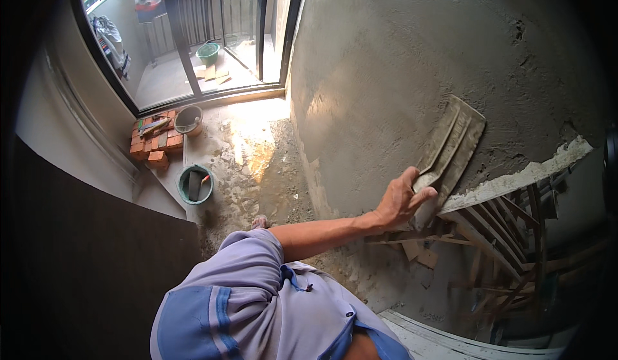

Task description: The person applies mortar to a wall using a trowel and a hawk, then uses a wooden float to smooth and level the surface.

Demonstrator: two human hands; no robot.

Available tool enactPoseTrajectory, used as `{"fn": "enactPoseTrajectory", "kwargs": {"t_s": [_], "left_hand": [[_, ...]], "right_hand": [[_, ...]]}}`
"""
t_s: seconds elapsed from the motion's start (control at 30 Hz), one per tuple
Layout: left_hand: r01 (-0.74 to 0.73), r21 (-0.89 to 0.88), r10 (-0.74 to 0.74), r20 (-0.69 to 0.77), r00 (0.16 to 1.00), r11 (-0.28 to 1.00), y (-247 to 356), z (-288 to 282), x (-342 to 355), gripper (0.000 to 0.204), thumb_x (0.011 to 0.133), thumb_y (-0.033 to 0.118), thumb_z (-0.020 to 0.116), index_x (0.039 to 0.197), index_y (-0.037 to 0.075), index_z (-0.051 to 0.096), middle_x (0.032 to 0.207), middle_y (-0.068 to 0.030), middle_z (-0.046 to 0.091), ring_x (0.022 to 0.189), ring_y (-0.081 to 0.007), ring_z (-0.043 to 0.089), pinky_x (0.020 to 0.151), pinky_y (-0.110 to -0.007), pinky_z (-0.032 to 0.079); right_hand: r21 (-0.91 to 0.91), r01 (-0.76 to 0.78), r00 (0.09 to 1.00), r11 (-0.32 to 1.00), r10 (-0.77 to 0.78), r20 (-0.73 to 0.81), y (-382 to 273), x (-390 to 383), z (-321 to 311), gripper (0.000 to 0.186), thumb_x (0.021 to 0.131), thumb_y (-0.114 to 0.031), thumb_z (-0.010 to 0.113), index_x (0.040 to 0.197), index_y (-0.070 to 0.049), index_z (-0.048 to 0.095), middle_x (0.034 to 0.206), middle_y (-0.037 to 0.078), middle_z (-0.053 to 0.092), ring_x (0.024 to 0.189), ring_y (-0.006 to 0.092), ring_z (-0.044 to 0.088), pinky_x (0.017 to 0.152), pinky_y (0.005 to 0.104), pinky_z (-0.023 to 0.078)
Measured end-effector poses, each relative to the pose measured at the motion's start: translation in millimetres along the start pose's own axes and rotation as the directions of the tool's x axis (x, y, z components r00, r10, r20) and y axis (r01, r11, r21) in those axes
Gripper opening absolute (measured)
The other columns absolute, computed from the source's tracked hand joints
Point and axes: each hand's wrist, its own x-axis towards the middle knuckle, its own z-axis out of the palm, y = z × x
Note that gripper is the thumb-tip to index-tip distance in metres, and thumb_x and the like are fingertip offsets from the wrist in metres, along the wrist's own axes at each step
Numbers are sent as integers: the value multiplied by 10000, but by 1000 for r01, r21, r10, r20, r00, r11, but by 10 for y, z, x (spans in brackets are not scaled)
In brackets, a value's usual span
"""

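Observation:
My left hand [402, 202] reaches across to the right, its fingers closed round the grip of a plastering float [456, 142]. The float is a greyish, mortar-smeared rectangular board with a long raised handle. It lies tilted against the wet grey plaster of the wall [367, 109], close to the wall's ragged pale lower-right edge [521, 178]. Whether its whole face touches the plaster cannot be told. The plaster looks mostly smooth, with rough pits toward the upper right. My right hand is out of sight.
Left on the floor stand a green bucket [194, 199] holding a dark block-like thing and a red-tipped tool, a brownish bucket [197, 123] and stacked bricks [161, 142] with tools on top. Wooden planks [508, 231] lean beyond the wall's edge. Sliding glass doors [193, 44] face a balcony.

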Motion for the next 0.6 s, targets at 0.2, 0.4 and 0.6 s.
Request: {"fn": "enactPoseTrajectory", "kwargs": {"t_s": [0.2,0.4,0.6], "left_hand": [[49,-294,66,369,927,954,122,-344,-354,587,840,526,714,1052,7,539,876,-85,578,842,-173,554,722,-354,454],[332,-581,-319,129,939,743,-780,-2470,365,526,894,595,521,1043,91,541,793,-11,562,584,-85,544,467,-239,489],[233,-811,-631,-202,749,536,-1554,-4908,-3,458,940,464,572,1168,67,588,993,-80,664,882,-186,681,709,-351,596]], "right_hand": [[-94,59,998,994,-57,21,-401,381,160,655,870,-234,625,1455,-47,397,1336,212,528,1169,306,566,887,402,507],[-233,151,986,961,-129,105,-1356,855,405,668,870,-259,622,1459,-46,393,1383,225,484,1235,322,514,963,408,459],[-373,270,952,888,-190,239,-2427,1525,908,681,869,-284,619,1464,-45,388,1431,237,440,1301,337,462,1040,414,412]]}}
